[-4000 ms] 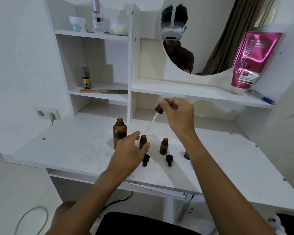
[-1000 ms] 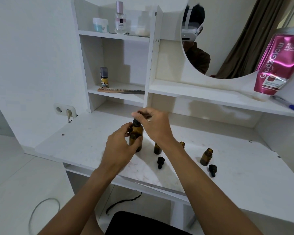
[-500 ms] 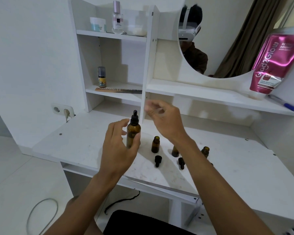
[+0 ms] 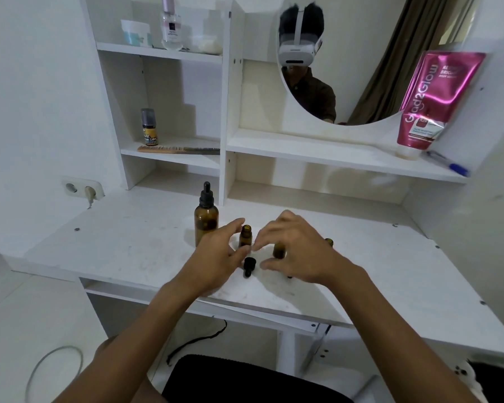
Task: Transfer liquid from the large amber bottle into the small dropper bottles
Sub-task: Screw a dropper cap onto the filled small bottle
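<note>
The large amber bottle (image 4: pixel 206 221) stands upright on the white desk (image 4: pixel 134 242) with its black dropper cap on. To its right stand three small amber bottles without caps: one (image 4: pixel 245 235) between my hands, a second (image 4: pixel 279 250) partly behind my right fingers, a third (image 4: pixel 328 242) showing only its neck behind my right hand. A black dropper cap (image 4: pixel 248 265) lies in front of the first small bottle. My left hand (image 4: pixel 216 257) hovers with fingers spread beside the first small bottle. My right hand (image 4: pixel 296 248) hangs loosely curved over the cap, holding nothing.
Shelves rise behind the desk with a comb (image 4: pixel 178 149), a small spray bottle (image 4: pixel 149 127), a jar (image 4: pixel 136 32) and a clear bottle (image 4: pixel 171 24). A pink tube (image 4: pixel 431 103) and a pen (image 4: pixel 448 164) rest on the right shelf. A mirror (image 4: pixel 361 53) hangs above.
Both hands have left the large bottle, now capped and standing alone, and moved down and right to the small bottles and the loose cap.
</note>
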